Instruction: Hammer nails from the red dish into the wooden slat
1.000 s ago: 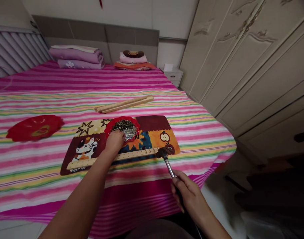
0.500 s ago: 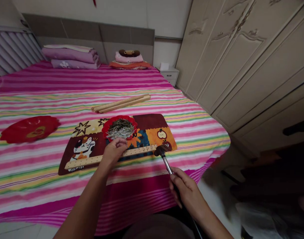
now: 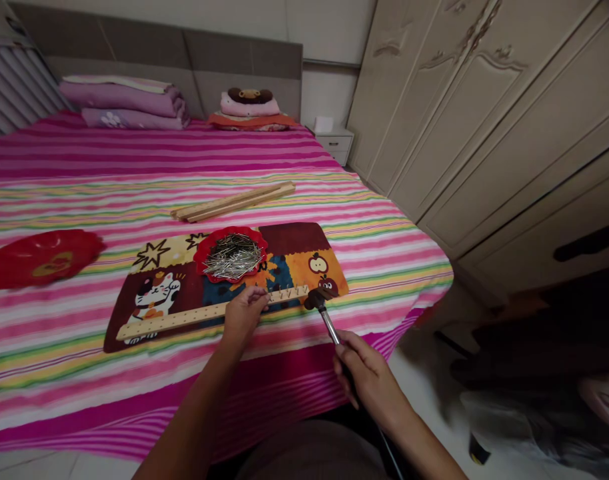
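My right hand [image 3: 367, 373] is wrapped round the handle of a hammer [image 3: 328, 323], whose dark head rests low by the right end of a wooden strip [image 3: 179, 320]. Several nails [image 3: 288, 293] stand upright in that end, and a row of small holes runs along the rest. My left hand [image 3: 247, 310] pinches over the strip, just left of the standing nails; a thin nail seems to be at its fingertips, mostly hidden. Behind it is a red scalloped bowl [image 3: 200, 268] full of loose nails [image 3: 234, 256]. Strip and bowl lie on a patterned mat [image 3: 299, 239].
More wooden strips [image 3: 234, 202] lie beyond the mat on the striped bedspread [image 3: 109, 200]. A red plate [image 3: 14, 263] is at the left. Folded bedding [image 3: 124, 103] is stacked by the headboard. A wardrobe [image 3: 464, 133] stands on the right, past the bed's edge.
My left hand has moved from the front rim of the nail bowl down and right to the strip, beside the standing nails. The hammer stays near the strip's right end; the view has shifted slightly.
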`<state>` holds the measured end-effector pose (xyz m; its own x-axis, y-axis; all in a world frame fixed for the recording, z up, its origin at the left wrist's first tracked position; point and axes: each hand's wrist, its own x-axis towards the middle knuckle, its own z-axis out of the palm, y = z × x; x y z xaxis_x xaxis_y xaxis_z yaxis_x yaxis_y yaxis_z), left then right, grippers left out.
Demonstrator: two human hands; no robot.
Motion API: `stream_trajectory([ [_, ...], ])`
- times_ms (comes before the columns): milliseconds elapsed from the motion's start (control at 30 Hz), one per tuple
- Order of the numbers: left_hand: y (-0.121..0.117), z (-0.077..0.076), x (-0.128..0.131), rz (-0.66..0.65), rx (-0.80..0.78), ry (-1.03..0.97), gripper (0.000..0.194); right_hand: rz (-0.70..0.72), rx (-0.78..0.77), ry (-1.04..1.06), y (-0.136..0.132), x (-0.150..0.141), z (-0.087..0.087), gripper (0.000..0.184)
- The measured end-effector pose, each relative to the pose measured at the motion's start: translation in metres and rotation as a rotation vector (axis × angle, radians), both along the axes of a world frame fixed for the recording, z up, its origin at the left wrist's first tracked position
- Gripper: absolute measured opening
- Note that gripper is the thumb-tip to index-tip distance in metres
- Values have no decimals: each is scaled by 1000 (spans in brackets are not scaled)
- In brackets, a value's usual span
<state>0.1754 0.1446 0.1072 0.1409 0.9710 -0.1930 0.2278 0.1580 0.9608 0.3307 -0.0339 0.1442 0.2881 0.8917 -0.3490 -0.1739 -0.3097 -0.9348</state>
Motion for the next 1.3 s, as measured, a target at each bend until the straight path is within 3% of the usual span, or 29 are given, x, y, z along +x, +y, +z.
stream_trajectory([
  [267, -1, -1, 2, -9, 54, 21, 20, 17, -14, 18, 1, 0, -3, 35],
  [433, -3, -3, 1, -90, 229, 244, 13, 58, 2, -28, 4, -3, 2, 36],
  [700, -4, -15, -1, -157, 408, 393, 15, 134, 52, -116, 33, -19, 22, 23],
  [967, -4, -15, -1, -167, 426, 439, 14, 226, 128, -301, 53, -24, 13, 18],
  [1300, -2, -9, -4, -178, 400, 428, 15, 125, 48, -83, 19, -17, 21, 26],
])
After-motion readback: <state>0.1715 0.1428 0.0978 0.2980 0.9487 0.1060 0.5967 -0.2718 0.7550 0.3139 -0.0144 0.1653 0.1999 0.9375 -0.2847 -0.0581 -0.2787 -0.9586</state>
